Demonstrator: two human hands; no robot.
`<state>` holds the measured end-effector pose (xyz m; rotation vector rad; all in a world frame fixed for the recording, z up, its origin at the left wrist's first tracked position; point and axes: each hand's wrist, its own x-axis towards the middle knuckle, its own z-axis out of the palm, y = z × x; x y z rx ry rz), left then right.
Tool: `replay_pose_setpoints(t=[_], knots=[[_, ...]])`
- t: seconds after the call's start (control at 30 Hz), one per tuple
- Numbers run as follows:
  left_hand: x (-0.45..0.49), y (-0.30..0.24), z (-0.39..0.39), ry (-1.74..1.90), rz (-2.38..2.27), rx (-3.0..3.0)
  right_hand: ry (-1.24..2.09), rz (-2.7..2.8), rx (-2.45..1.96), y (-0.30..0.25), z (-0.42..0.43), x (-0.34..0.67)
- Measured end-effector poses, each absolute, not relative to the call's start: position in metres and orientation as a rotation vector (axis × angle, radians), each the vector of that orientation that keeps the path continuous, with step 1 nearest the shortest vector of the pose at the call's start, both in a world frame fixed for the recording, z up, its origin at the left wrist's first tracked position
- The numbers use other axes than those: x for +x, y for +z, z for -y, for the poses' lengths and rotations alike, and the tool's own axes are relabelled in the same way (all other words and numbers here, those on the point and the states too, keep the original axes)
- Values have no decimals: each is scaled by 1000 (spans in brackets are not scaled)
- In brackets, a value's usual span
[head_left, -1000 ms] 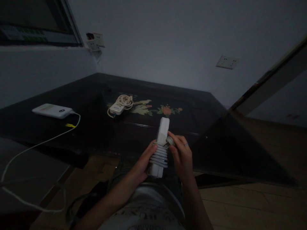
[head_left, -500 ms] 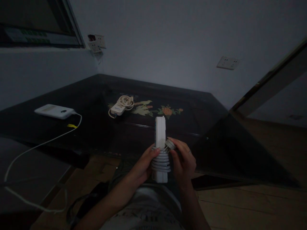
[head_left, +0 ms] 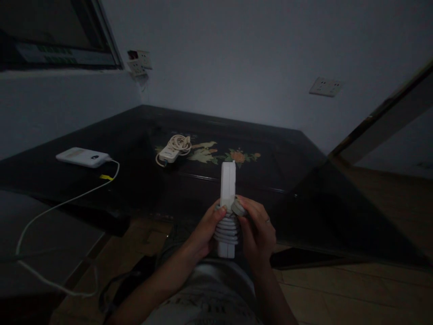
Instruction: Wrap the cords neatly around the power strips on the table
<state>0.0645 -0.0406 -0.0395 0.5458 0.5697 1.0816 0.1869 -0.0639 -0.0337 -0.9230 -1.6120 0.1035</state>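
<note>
In front of my lap I hold a white power strip upright, its white cord wound in several turns round its lower half. My left hand is wrapped round the coiled part from the left, thumb on top of the windings. My right hand is closed on the cord's round plug, pressing it against the strip just above the coil.
A dark glass table with a flower pattern lies ahead. On it rest a second white strip with a bundled cord and a white power bank with a white cable trailing off the left edge. Wall sockets sit behind.
The strip has been turned edge-on and upright. My right hand brought the plug from beside the strip in against it, above the windings. The view shifted slightly right.
</note>
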Motion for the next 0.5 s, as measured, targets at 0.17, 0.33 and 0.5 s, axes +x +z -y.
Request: replay_pose_setpoints(t=[0.17, 0.33, 0.5], knots=[[60, -35, 38, 1060, -552, 569, 327, 1491, -903, -32, 66, 186], [57, -37, 38, 943, -492, 450, 477, 1399, -854, -31, 61, 186], [57, -37, 36, 952, -443, 318, 562, 1300, -890, -40, 55, 198]])
